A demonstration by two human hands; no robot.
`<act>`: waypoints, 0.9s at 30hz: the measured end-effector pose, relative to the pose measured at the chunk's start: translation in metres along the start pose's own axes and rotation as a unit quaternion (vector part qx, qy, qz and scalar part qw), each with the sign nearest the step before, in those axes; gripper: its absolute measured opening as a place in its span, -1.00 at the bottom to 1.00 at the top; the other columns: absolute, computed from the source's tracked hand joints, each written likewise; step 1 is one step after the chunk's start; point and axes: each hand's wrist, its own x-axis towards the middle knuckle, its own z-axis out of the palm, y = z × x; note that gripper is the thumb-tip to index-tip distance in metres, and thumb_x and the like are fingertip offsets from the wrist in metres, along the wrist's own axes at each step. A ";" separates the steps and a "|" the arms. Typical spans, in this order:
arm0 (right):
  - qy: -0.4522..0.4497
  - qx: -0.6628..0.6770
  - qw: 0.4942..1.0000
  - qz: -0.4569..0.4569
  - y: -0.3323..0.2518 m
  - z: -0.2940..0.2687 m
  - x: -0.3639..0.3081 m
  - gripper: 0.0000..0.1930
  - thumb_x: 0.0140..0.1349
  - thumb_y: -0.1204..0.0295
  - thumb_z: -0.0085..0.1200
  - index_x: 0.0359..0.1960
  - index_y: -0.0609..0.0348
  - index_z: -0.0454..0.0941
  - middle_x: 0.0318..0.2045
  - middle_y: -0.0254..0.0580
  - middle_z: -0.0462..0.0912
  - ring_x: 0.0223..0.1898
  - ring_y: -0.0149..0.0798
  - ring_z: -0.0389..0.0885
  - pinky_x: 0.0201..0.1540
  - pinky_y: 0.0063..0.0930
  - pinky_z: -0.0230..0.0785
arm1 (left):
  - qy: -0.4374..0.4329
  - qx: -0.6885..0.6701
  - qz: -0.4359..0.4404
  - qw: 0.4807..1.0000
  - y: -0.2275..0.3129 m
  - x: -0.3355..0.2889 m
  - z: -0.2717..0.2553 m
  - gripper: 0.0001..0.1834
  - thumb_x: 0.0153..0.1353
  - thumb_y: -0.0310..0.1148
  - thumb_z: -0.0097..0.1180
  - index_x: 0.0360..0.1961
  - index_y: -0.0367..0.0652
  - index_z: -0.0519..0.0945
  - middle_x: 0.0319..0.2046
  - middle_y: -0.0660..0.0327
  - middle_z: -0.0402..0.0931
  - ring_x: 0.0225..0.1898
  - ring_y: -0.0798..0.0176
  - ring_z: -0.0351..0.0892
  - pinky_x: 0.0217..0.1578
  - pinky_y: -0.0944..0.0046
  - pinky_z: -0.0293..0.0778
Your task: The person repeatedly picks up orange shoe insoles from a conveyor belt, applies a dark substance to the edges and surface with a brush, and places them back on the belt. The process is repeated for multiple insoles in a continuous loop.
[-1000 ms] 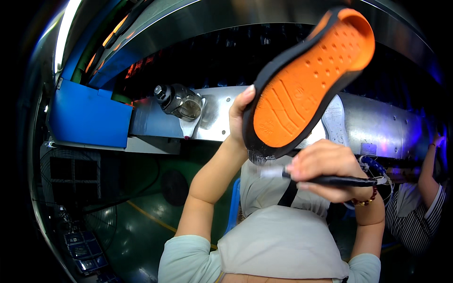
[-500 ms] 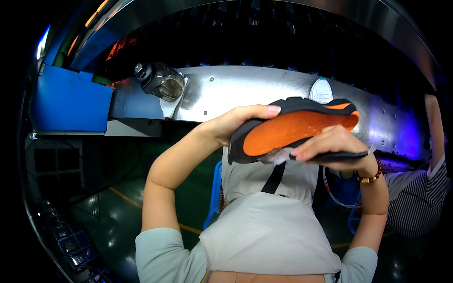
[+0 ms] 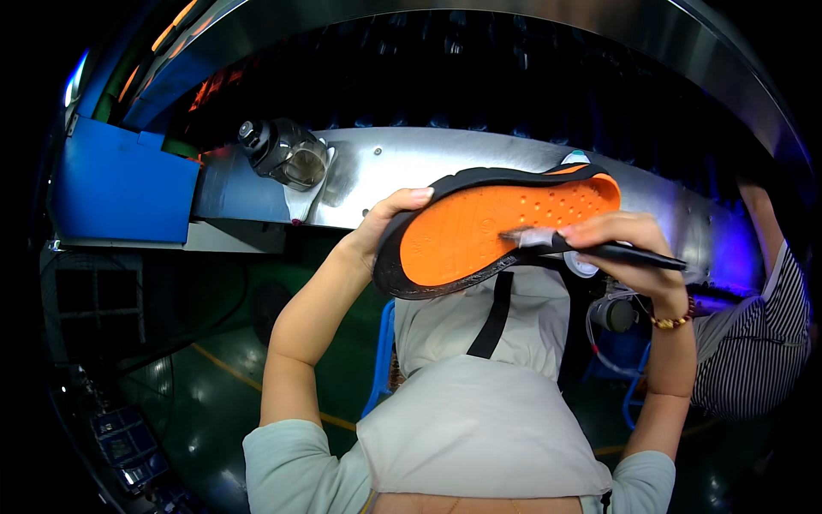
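Note:
My left hand (image 3: 379, 224) grips a shoe sole (image 3: 479, 227) at its left end, with the thumb over the upper edge. The sole is orange on the face turned up, with a black rim and small dimples toward its right end. In my right hand (image 3: 632, 238) is a brush (image 3: 629, 254) with a black handle, held between thumb and fingers. Its pale, dark-tipped bristles lie over the sole's lower edge, near the middle; whether they touch it I cannot tell. The sole is held up in the air, above my apron (image 3: 479, 411).
A metal bench (image 3: 411, 163) runs across behind the sole. On it, at left, a dark bottle (image 3: 291, 158) rests by a white cloth (image 3: 300, 204). A blue box (image 3: 124, 180) stands further left. Another person in striped clothing (image 3: 753, 360) is at right.
The sole has turned so that more of its orange face shows, and it has shifted left. The brush has moved with it, its bristles now higher over the face.

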 end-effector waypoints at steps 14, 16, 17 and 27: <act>0.192 0.174 0.962 0.086 0.021 0.033 0.022 -0.86 -0.10 0.68 0.12 -0.43 0.36 0.53 -0.43 -0.10 0.60 -0.36 -0.34 0.58 -0.29 -0.57 0.44 | -0.172 -0.139 0.106 0.970 -0.040 0.079 -0.005 -0.13 0.08 0.36 -0.65 0.19 -0.08 0.13 0.09 0.08 0.24 0.06 0.04 0.31 0.04 0.05 0.28; 0.230 0.232 0.935 0.137 0.037 0.036 0.031 -0.88 -0.05 0.66 0.11 -0.41 0.36 0.52 -0.43 -0.09 0.60 -0.41 -0.38 0.59 -0.32 -0.61 0.46 | -0.156 -0.135 0.071 0.976 -0.047 0.081 0.000 -0.06 0.00 0.43 -0.70 0.17 -0.07 0.15 0.02 0.07 0.29 0.00 -0.03 0.36 -0.02 -0.07 0.32; 0.234 0.226 0.936 0.132 0.040 0.035 0.032 -0.87 -0.05 0.65 0.11 -0.40 0.37 0.52 -0.43 -0.10 0.60 -0.40 -0.39 0.59 -0.32 -0.61 0.46 | -0.172 -0.122 0.075 0.975 -0.048 0.081 0.003 -0.03 -0.03 0.45 -0.73 0.18 -0.07 0.13 0.03 0.06 0.28 0.00 -0.03 0.35 -0.01 -0.07 0.32; 0.224 -0.134 0.965 -0.038 0.015 0.077 0.038 -0.89 -0.19 0.54 0.16 -0.53 0.18 0.56 -0.51 -0.20 0.58 -0.46 -0.23 0.53 -0.32 -0.48 0.33 | -0.044 -0.156 0.199 0.967 -0.039 0.076 0.024 -0.10 0.03 0.41 -0.67 0.05 -0.14 0.27 -0.12 0.08 0.40 -0.14 0.19 0.45 -0.12 0.16 0.41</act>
